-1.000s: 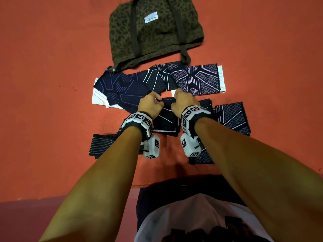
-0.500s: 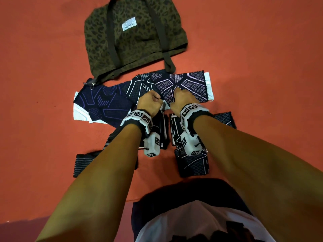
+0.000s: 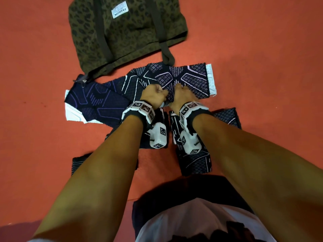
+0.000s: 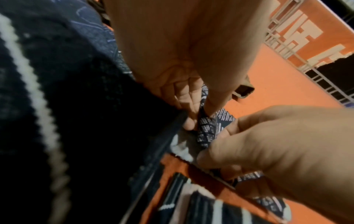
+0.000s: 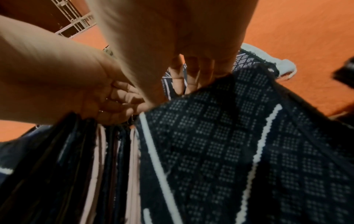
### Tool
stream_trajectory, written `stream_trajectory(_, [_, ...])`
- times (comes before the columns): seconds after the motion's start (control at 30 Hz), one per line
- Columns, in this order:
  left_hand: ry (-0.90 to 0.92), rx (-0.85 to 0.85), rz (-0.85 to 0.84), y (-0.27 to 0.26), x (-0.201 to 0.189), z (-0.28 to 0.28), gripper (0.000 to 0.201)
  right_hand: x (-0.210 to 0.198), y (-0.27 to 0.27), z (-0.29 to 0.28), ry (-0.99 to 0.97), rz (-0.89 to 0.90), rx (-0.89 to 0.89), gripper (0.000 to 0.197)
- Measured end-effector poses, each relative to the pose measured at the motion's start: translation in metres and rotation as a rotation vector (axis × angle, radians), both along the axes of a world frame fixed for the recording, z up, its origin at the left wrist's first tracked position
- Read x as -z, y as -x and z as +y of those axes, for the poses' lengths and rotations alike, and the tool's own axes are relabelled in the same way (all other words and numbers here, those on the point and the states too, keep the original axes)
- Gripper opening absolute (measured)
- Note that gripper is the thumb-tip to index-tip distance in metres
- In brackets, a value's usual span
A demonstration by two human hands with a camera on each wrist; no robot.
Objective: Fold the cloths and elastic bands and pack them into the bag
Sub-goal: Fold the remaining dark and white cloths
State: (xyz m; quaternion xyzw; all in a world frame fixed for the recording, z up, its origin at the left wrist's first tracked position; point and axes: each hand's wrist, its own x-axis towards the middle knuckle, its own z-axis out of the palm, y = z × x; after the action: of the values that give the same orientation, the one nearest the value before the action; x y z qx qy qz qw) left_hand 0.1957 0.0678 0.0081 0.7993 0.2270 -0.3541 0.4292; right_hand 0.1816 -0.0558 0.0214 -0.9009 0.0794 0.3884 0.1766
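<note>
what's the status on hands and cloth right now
Left hand and right hand both pinch the near edge of the patterned cloth. Bag lies beyond it. Nothing in the way.

One leopard-print bag (image 3: 122, 32), five patterned dark cloths, one ribbed elastic band (image 3: 78, 165), two hands.

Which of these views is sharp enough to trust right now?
Head view: sharp and evenly lit, the bag label readable, edges bowed by the wide lens. Left wrist view: dim, the near cloth a blurred dark mass. Right wrist view: the left hand smeared, the cloth's weave still legible.
</note>
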Motion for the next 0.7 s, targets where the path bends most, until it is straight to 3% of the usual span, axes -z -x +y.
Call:
stream_trajectory(0.2, [0.033, -0.105, -0.048, 0.01, -0.021, 0.023, 0.019, -0.02, 0.013, 0.016, -0.093, -0.133, -0.073, 0.031])
stream_trajectory(0.53, [0.225, -0.432, -0.218, 0.054, -0.061, 0.062, 0.018, -0.073, 0.034, 0.061, -0.204, -0.297, -0.206, 0.028])
stream_trajectory(0.7, [0.184, -0.493, -0.256, 0.077, -0.057, 0.073, 0.026, -0.091, 0.047, 0.075, -0.238, -0.32, -0.225, 0.023])
